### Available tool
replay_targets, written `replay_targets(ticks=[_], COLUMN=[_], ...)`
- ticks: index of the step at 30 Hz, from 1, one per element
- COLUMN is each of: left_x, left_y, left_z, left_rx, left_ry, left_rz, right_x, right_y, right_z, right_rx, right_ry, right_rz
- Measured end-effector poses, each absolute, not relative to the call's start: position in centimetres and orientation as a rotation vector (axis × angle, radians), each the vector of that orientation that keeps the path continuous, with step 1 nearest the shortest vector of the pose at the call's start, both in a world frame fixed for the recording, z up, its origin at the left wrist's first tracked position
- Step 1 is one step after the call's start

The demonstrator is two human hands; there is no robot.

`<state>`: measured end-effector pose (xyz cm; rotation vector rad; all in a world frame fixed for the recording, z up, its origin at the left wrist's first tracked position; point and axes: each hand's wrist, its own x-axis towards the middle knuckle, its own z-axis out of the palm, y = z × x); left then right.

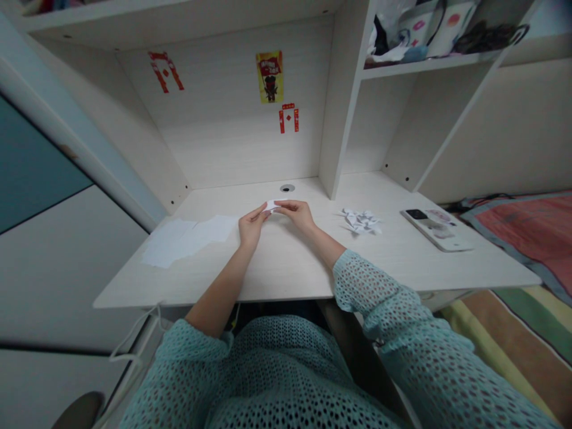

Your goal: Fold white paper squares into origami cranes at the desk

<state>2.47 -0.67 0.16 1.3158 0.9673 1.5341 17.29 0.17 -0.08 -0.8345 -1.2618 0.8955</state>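
A small white piece of paper is held up above the middle of the desk, between both hands. My left hand pinches its left end, thumb and fingers together. At the right end, my right hand is closed on the same paper, with the fingertips along its upper edge. Whether the paper is folded is too small to tell. Several flat white paper sheets lie overlapping to the left of my left hand. To the right of my right hand sits a pile of small folded white paper pieces.
A phone in a pale case lies on the right of the white desk. Behind the hands is a round cable hole. An upright shelf panel stands at the back. A striped bed cover is at the right.
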Motion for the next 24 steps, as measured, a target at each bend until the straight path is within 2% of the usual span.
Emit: replay_targets(ticks=[24], left_x=[2.96], left_y=[-0.88], left_z=[0.39], left_rx=[1.050], left_ry=[0.890], left_rz=[1.561], right_x=[16.53], right_y=[0.15], right_z=[-0.31], right_rx=[-0.761], right_ry=[-1.170], right_rz=[0.881])
